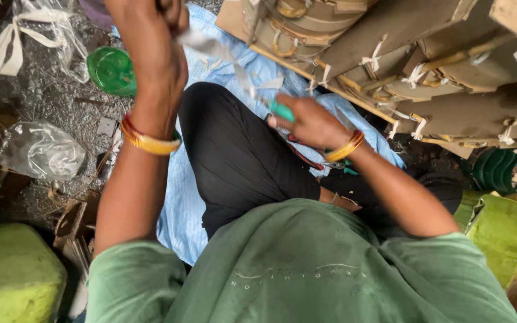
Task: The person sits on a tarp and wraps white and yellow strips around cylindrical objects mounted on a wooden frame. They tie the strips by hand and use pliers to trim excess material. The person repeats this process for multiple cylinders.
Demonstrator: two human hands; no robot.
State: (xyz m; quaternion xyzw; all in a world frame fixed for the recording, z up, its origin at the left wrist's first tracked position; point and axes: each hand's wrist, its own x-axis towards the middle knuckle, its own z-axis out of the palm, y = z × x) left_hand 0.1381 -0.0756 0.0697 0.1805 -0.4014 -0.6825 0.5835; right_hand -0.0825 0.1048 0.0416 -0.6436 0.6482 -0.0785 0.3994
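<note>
Tape [234, 60], thin and limp, stretches between clenched left hand [157, 36] and right hand [309, 122], which grips a green-handled tool [281, 110].

A green shirt [306, 269] is filling the lower frame, black trousers [234, 155] are lying over a pale blue cloth [181, 215] at centre, gold-and-red bangles [148, 140] are circling both wrists, and a bright green lid [112, 70] is showing upper left.

Seated cross-legged, seen from above: L arm raised toward top of frame, left hand [158, 24] closed in a fist, blurred w/ motion, wrist bent back. R arm reaches fwd over the knee, elbow bent; right hand [307, 121] lower, palm down, fingers [277, 122] curled in a closed grip.
</note>
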